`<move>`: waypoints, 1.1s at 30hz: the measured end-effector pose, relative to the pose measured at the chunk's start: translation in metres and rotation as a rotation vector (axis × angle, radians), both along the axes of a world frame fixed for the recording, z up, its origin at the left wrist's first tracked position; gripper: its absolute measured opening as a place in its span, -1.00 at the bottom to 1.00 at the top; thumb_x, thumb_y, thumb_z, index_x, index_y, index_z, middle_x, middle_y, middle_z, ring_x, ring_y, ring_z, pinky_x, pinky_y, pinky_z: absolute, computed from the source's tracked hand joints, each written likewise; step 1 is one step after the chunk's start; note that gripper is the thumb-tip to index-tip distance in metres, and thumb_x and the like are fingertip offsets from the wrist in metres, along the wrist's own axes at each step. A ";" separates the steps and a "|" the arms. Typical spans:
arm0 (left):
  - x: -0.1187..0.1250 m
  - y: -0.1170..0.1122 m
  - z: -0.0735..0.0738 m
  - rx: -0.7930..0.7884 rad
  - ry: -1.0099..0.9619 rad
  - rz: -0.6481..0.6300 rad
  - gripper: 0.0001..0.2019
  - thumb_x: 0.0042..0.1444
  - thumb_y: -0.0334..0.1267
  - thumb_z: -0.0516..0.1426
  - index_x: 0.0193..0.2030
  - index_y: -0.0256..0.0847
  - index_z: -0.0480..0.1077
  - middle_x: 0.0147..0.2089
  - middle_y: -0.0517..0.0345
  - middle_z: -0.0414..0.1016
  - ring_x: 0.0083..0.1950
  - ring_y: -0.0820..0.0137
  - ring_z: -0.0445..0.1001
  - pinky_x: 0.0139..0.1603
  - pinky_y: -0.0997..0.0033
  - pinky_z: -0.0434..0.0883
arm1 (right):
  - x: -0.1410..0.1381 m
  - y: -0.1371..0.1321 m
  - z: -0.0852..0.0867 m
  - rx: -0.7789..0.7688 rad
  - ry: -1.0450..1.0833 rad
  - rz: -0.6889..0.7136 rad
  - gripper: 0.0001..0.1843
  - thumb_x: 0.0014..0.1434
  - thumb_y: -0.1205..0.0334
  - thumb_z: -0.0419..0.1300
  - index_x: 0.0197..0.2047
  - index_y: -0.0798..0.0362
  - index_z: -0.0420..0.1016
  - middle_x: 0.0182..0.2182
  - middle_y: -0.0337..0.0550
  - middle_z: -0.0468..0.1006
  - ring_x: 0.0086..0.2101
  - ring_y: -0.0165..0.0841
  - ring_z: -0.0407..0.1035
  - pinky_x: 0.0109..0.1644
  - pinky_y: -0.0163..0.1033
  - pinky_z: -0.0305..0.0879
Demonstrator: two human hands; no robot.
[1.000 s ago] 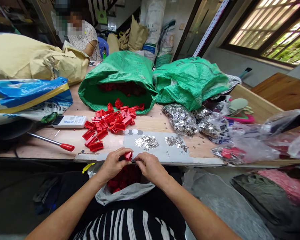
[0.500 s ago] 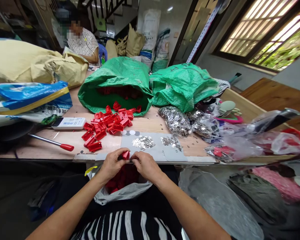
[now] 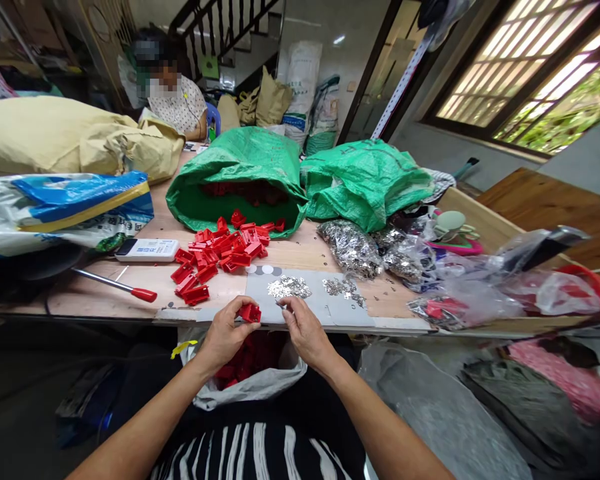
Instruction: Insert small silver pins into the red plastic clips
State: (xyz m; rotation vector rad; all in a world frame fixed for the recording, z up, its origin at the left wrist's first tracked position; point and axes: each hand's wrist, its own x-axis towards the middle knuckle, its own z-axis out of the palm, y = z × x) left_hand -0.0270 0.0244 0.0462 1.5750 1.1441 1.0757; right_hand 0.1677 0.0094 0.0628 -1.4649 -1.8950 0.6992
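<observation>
Left hand (image 3: 225, 335) grasps red clip (image 3: 251, 312) above the lap bag (image 3: 260, 387), presenting it toward 3 o'clock; right hand (image 3: 306, 331) pinches shut, possibly on a metal piece.

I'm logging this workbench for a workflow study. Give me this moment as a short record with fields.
left hand: pinches a red plastic part at the edge of the table
right hand: close beside, not touching the part; whether it holds anything cannot be told
lap: plastic bag holding red parts
tabletop: pile of red parts before an open green sack; small metal pieces on a grey sheet
also: white remote, red-handled screwdriver
background: a seated person
</observation>
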 end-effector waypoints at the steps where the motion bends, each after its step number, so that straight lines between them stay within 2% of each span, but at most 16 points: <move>1: 0.001 -0.002 0.002 -0.039 -0.073 0.014 -0.70 -0.06 -0.38 0.23 -0.14 -0.15 0.39 -0.21 0.19 0.48 -0.19 0.39 0.44 -0.08 0.40 0.33 | 0.000 0.000 0.000 -0.011 0.043 0.002 -0.78 0.28 0.29 -0.08 -0.05 0.04 0.30 -0.21 -0.13 0.41 -0.19 -0.35 0.31 -0.07 -0.23 0.21; 4: 0.005 -0.009 0.011 -0.277 -0.417 0.031 -0.69 -0.02 -0.33 0.24 -0.10 -0.14 0.37 -0.24 0.20 0.52 -0.22 0.43 0.48 -0.11 0.43 0.37 | 0.000 -0.004 0.002 -0.117 0.164 0.098 -0.73 0.30 0.27 -0.10 0.03 0.03 0.23 -0.42 -0.28 0.38 -0.39 -0.41 0.28 -0.22 -0.30 0.21; 7: 0.006 -0.017 0.019 -0.564 -0.813 -0.002 -0.89 0.03 -0.30 0.23 -0.32 -0.21 0.36 -0.31 0.16 0.56 -0.18 0.39 0.54 -0.03 0.38 0.40 | -0.004 -0.011 0.009 -0.193 0.205 0.214 -0.63 0.32 0.23 -0.10 0.18 0.00 0.16 -0.56 -0.38 0.29 -0.49 -0.45 0.22 -0.30 -0.34 0.17; 10: 0.006 -0.022 0.023 -0.743 -1.030 0.002 -0.94 0.08 -0.38 0.18 -0.39 -0.26 0.38 -0.32 0.08 0.59 -0.18 0.34 0.57 0.04 0.31 0.41 | -0.009 -0.017 0.018 -0.211 0.144 0.253 -0.57 0.32 0.15 -0.07 0.24 -0.08 0.16 -0.57 -0.38 0.27 -0.52 -0.46 0.19 -0.35 -0.36 0.14; 11: 0.006 -0.023 0.023 -0.780 -1.064 0.017 -0.96 0.11 -0.40 0.15 -0.36 -0.29 0.41 -0.31 0.04 0.59 -0.20 0.34 0.58 0.03 0.30 0.43 | -0.011 -0.018 0.020 -0.206 0.117 0.255 -0.56 0.32 0.14 -0.05 0.24 -0.10 0.17 -0.56 -0.37 0.28 -0.52 -0.46 0.19 -0.37 -0.37 0.13; 14: 0.006 -0.025 0.022 -0.854 -1.116 0.060 -0.85 0.19 -0.42 0.06 -0.30 -0.37 0.46 -0.29 -0.06 0.60 -0.23 0.32 0.59 -0.01 0.28 0.47 | -0.014 -0.019 0.026 -0.173 0.060 0.257 -0.58 0.30 0.14 -0.03 0.22 -0.11 0.22 -0.55 -0.36 0.30 -0.51 -0.45 0.19 -0.38 -0.38 0.12; 20: 0.008 -0.028 0.022 -0.915 -1.181 0.030 -0.77 0.22 -0.44 0.00 -0.28 -0.43 0.49 -0.29 -0.11 0.61 -0.21 0.30 0.59 0.01 0.25 0.49 | -0.015 -0.020 0.031 -0.137 0.046 0.258 -0.64 0.31 0.15 -0.04 0.15 -0.06 0.27 -0.55 -0.34 0.35 -0.51 -0.43 0.24 -0.37 -0.38 0.13; 29: 0.013 -0.030 0.022 -0.966 -1.188 0.038 -0.77 0.24 -0.42 0.00 -0.30 -0.42 0.48 -0.32 -0.09 0.61 -0.27 0.32 0.60 0.05 0.19 0.47 | -0.013 -0.020 0.032 -0.108 0.030 0.279 -0.71 0.30 0.18 -0.02 0.07 -0.04 0.29 -0.43 -0.28 0.51 -0.42 -0.41 0.35 -0.31 -0.38 0.17; 33: 0.015 -0.030 0.021 -0.989 -1.207 0.051 -0.78 0.24 -0.41 0.01 -0.31 -0.40 0.47 -0.31 -0.07 0.60 -0.27 0.34 0.59 0.02 0.23 0.49 | -0.013 -0.021 0.031 -0.086 -0.019 0.249 -0.72 0.30 0.15 -0.03 0.04 -0.03 0.32 -0.39 -0.24 0.54 -0.39 -0.39 0.39 -0.27 -0.37 0.19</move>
